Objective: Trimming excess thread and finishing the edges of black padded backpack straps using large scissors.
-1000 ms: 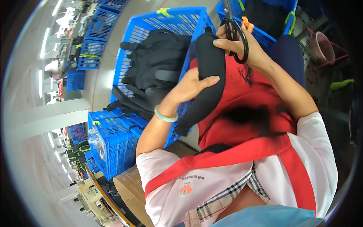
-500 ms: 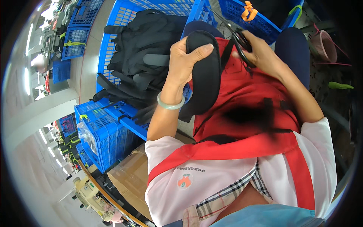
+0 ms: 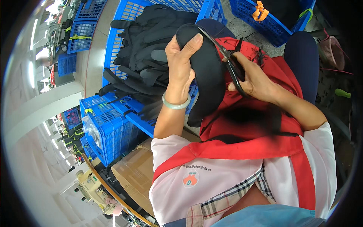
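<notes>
My left hand grips a long black padded fabric strip, thumb on top of its rounded upper end. The strip curves down over my lap. In my right hand is a pair of scissors, fingers in its black handles. One blade reaches along the right edge of the strip near its top; the blades look spread apart. Loose black thread ends lie on my red apron, beyond the right hand.
To the left, a blue plastic crate holds a heap of similar black strips. Another blue crate with an orange strap stands ahead on the right. A cardboard box and more blue crates sit at my left side. A pink basket is far right.
The scissors have come left from beside the strip to its upper edge. The strip has turned to show more of its flat face. The view has shifted slightly.
</notes>
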Motion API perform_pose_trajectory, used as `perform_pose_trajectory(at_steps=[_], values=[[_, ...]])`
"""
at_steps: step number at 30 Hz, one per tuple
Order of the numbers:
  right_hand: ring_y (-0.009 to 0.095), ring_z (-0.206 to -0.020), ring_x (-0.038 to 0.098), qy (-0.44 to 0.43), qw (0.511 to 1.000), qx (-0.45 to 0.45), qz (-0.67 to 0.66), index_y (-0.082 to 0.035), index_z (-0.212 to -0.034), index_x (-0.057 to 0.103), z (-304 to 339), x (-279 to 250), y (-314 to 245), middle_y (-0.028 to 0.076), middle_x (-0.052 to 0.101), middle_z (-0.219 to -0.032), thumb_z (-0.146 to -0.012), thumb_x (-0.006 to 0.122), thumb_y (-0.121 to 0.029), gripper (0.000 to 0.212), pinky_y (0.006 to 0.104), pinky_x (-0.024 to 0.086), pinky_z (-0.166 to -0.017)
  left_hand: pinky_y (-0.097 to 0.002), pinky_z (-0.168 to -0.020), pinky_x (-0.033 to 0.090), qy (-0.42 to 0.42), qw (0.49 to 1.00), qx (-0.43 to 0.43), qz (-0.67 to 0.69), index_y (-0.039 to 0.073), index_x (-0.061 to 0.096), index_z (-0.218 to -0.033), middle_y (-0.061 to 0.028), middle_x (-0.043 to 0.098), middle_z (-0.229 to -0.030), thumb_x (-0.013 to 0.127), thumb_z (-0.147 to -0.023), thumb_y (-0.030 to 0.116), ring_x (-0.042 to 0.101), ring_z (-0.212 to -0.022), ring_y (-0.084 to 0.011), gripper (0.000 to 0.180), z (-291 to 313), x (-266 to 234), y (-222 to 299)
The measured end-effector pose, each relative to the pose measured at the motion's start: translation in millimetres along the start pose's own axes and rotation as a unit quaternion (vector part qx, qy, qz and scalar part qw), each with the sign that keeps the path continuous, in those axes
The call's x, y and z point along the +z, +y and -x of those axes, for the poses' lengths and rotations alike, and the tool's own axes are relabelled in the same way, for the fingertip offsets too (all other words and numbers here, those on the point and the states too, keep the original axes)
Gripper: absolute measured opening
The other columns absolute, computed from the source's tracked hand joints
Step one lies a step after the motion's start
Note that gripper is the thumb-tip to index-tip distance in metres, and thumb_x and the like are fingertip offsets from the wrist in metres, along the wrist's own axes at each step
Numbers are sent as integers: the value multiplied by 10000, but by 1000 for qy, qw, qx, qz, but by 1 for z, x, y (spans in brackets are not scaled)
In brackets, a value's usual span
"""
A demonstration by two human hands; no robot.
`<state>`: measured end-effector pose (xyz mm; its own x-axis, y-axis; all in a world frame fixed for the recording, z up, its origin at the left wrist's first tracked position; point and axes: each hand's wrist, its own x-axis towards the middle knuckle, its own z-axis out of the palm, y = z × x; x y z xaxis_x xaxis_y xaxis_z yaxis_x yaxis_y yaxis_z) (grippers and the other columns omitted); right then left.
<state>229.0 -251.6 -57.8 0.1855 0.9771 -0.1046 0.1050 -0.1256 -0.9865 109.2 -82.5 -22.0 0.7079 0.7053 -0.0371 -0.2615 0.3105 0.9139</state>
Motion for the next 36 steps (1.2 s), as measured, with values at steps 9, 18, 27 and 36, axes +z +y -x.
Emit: perform_pose_trajectory(at_steps=[9, 18, 27, 36], values=[[100, -615, 410, -11, 1000, -4, -27, -21, -981, 485, -4, -2, 1, 37, 443, -663, -808, 760, -386, 488, 292, 353, -546, -234, -672, 522, -1, 1000, -8, 7, 13, 645, -927, -37, 658, -831, 712, -826, 25, 623, -714, -105, 122, 5, 2, 2], [39, -644, 390, -45, 999, -22, -16, -28, -1128, 491, -2, -6, 5, -39, 400, -700, -851, 701, -198, 387, 207, 316, -546, -234, -657, 520, -10, 1000, 12, 17, 9, 638, -920, -37, 653, -823, 704, -840, 43, 620, -704, -109, 109, 9, 6, 4], [121, -671, 353, -42, 996, 25, -81, -13, -926, 487, -3, -4, -6, 18, 377, -718, -826, 731, -433, 496, 293, 340, -600, -233, -650, 520, -4, 999, 2, 40, 15, 638, -919, -36, 650, -820, 701, -842, 39, 621, -697, -105, 101, 10, -1, 2], [112, -678, 344, -19, 1000, 5, 20, -18, -942, 520, 7, -28, -6, 7, 356, -722, -845, 720, -398, 440, 285, 323, -585, -215, -662, 517, -38, 999, 29, -18, 2, 662, -909, -33, 672, -821, 738, -810, 23, 628, -708, -97, 127, 12, 9, 1]])
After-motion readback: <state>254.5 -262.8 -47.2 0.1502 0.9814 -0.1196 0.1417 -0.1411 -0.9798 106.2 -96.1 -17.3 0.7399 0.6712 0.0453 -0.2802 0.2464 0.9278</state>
